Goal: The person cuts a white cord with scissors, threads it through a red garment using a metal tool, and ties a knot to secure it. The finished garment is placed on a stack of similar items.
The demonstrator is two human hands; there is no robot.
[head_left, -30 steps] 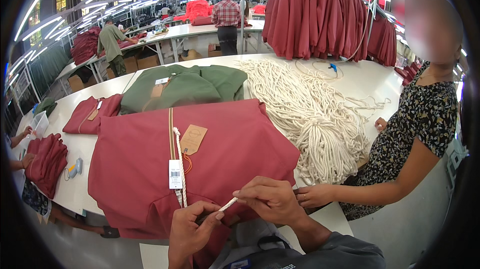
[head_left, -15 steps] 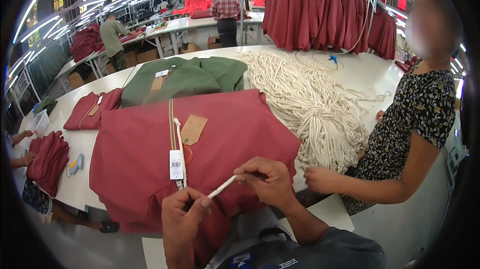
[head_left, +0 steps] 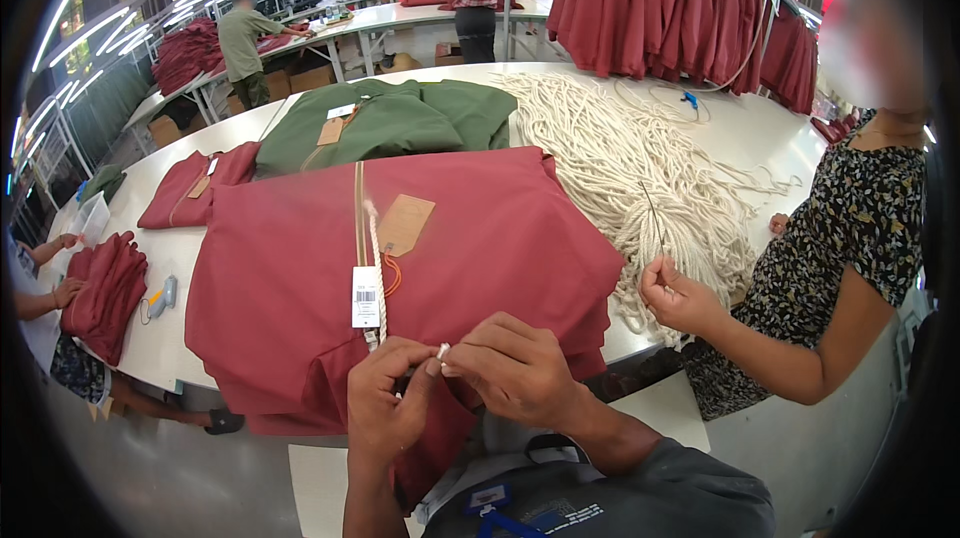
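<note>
**Both hands pinch a cord end over the red garment**

We see our left hand (head_left: 385,408) and right hand (head_left: 515,373) meeting at about six o'clock, low in the view, fingertips pressed together around the white tip of a cord end (head_left: 441,350). Both hands are clenched on that small tip; the left thumb and forefinger pinch it from one side, the right from the other. The hands rest on the near edge of a stack of dark red garments (head_left: 300,268) spread on the white table (head_left: 170,268).

From the pinch, a cream drawcord (head_left: 376,258) runs up toward twelve o'clock along the garment's tan-edged opening. A white barcode tag (head_left: 366,296) lies just beside the cord, and a brown card tag (head_left: 405,225) sits a little above it, with a thin orange string looped below.

At about two o'clock a large heap of cream cords (head_left: 640,158) covers the table, touching the right edge of the red stack. A person in a flowered dress (head_left: 850,228) stands at three o'clock, one hand (head_left: 675,296) closed on a thin strand at the heap's near edge.

At twelve o'clock a folded green garment (head_left: 400,118) lies beyond the red stack, and at ten o'clock a smaller folded red piece (head_left: 195,188). At nine o'clock another person's hands touch a pile of red fabric (head_left: 105,288), with a pale tagging gun (head_left: 162,295) just beside it. Red garments hang on a rack (head_left: 660,8) at one o'clock.
</note>
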